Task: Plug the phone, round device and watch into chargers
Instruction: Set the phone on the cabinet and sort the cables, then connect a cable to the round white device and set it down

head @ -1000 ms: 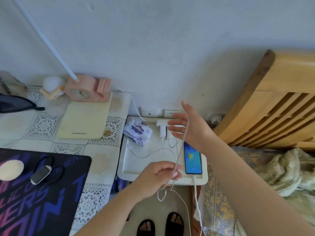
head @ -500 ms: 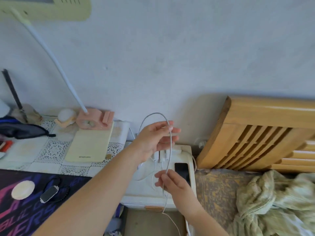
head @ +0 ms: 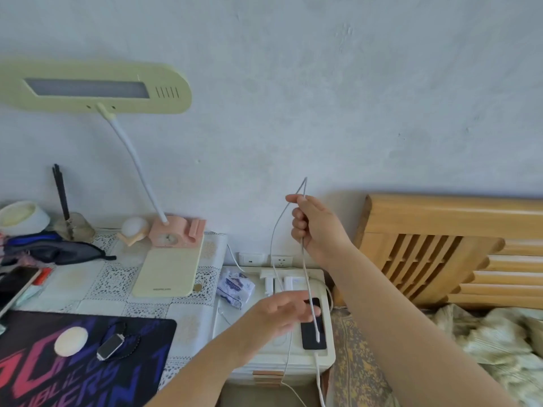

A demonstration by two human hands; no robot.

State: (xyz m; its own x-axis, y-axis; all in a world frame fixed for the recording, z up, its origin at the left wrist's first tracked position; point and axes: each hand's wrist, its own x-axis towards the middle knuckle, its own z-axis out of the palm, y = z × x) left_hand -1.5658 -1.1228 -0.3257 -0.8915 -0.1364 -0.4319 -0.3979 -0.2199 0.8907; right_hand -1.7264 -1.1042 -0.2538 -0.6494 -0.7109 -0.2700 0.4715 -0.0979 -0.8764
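The right hand is closed round a white cable, held high against the wall with the cable doubled over above the knuckles. From where I stand, that height looks meant to let the line hang straight so its free plug can be found; the plug dangles just over the phone.

The left hand is blurred, but its fingers look loose and spread with nothing in them. It reaches toward the hanging end, probably to catch it.

The phone lies face up on the white bedside cabinet, near the power strip, and another white lead runs into its lower edge, so I'd say that one is already charging.

The round device and the watch lie side by side on the dark mat on the tabletop, well apart from the hands and with no lead in either. I'd guess the cable being sorted out is for one of them, and it has to reach across from the strip, so slack matters.
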